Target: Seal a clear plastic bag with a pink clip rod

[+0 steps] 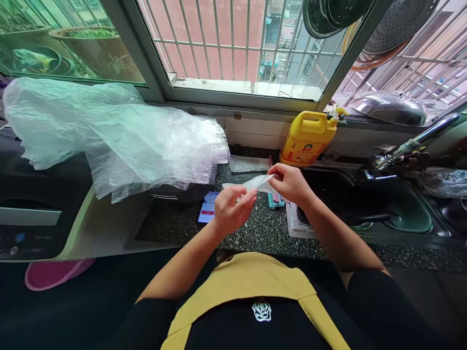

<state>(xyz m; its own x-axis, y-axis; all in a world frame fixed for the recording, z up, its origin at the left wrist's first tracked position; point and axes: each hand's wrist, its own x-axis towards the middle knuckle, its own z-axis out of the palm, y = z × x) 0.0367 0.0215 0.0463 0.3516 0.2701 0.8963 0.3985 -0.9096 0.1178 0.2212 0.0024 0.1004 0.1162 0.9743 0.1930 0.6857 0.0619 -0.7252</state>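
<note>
"Where's that piece of plastic from where you stand?"

"Down the head view, the thin, translucent white plastic film (260,182) is strung between the two hands, above the dark, speckled stone counter (255,231). Its long axis runs roughly left to right, the right end a touch farther from the body."

"Which hand is nearer to it?"

"Neither, really; both are at it. The bare left hand (233,206) is lower and closer to the body, fingers curled in, thumb nearly meeting them, apparently pinching the film, with a tip poking out beyond. The bare right hand (291,183) reaches farther out, thumb and forefinger closed on the other end, the rest folded."

"And what's around them?"

"Just left of the left hand, a flat phone with a lit bluish screen (207,206). Beyond the film, a flat, clear plastic packet (250,164). Below the right hand, some small teal and pink pieces (276,201), partly covered, so I can't tell what they are. Next to those, a shallow, clear plastic tray (299,224), glossy and stiff-looking."

"The shiny heap?"

"A big, crinkled, see-through plastic sheet (146,141), draped off to the left, all creases and glare. Past the right hand stands a smooth, bright yellow plastic jug (308,141) with a moulded handle."
</note>
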